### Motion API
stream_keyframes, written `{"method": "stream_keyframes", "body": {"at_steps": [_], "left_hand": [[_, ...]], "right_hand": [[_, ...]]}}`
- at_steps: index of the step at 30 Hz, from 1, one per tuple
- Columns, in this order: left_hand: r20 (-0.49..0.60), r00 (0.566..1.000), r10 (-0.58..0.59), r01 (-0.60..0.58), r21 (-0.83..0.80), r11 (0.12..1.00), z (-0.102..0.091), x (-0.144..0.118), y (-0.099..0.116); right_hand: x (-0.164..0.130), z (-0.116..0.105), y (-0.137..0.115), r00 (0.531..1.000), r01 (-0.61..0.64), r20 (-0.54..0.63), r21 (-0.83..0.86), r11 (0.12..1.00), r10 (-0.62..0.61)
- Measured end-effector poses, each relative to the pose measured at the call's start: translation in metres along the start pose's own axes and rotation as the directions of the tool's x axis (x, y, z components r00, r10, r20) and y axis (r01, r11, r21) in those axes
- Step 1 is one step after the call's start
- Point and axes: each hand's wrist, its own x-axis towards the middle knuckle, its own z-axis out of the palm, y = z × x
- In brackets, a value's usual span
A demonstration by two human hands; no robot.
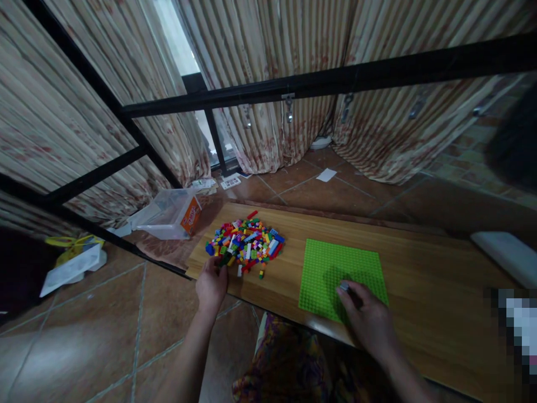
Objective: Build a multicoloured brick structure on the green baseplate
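A heap of small coloured toy bricks lies on the left part of a wooden table. My left hand rests at the near left edge of this heap, its fingers curled beside some dark green bricks. Whatever those fingers hold, if anything, is hidden. To the right lies a flat, bright green studded baseplate. Over its lower right part is my right hand, pinching a small grey brick between thumb and forefinger. I cannot tell whether that brick touches the plate.
A clear plastic box with an orange label sits beyond the table's left end. A white object is at the right end. Black metal bars cross before curtains. Papers lie on the tiled floor. My patterned clothing is below the near edge.
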Motion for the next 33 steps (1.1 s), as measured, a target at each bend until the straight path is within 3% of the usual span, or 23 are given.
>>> {"method": "stream_keyframes", "body": {"at_steps": [5, 9, 13, 16, 18, 22, 27, 30, 33], "left_hand": [[-0.016, 1.0, -0.009, 0.004, -0.266, 0.964, -0.011, -0.009, 0.003], [0.147, 0.982, 0.115, 0.006, -0.639, 0.769, -0.005, -0.042, 0.032], [0.384, 0.861, 0.332, 0.135, -0.804, 0.58, 0.021, -0.081, 0.08], [0.463, 0.771, 0.437, 0.157, -0.803, 0.575, 0.044, -0.094, 0.114], [0.488, 0.733, 0.474, 0.139, -0.789, 0.598, 0.059, -0.093, 0.132], [0.491, 0.664, 0.564, -0.009, -0.749, 0.663, 0.082, -0.081, 0.156], [0.381, 0.594, 0.709, -0.403, -0.622, 0.672, 0.087, -0.066, 0.176], [0.317, 0.58, 0.751, -0.546, -0.533, 0.647, 0.085, -0.062, 0.182], [0.261, 0.578, 0.773, -0.59, -0.521, 0.617, 0.086, -0.059, 0.181]], "right_hand": [[-0.004, -0.002, -0.002, 0.995, 0.096, 0.001, 0.034, 0.995, -0.096], [-0.013, -0.002, -0.003, 0.997, 0.079, -0.018, 0.058, 0.995, -0.078], [-0.021, -0.006, -0.006, 0.997, 0.072, -0.004, 0.099, 0.992, -0.072], [-0.021, -0.012, -0.009, 0.998, 0.058, 0.028, 0.15, 0.987, -0.062], [-0.016, -0.018, -0.009, 0.998, 0.055, 0.031, 0.176, 0.983, -0.062], [0.002, -0.028, -0.004, 0.996, 0.087, -0.018, 0.144, 0.986, -0.086], [0.013, -0.023, 0.012, 0.99, 0.129, -0.063, 0.028, 0.991, -0.128], [0.012, -0.015, 0.019, 0.985, 0.147, -0.083, -0.033, 0.989, -0.149], [0.01, -0.011, 0.02, 0.984, 0.141, -0.1, -0.05, 0.989, -0.145]]}}
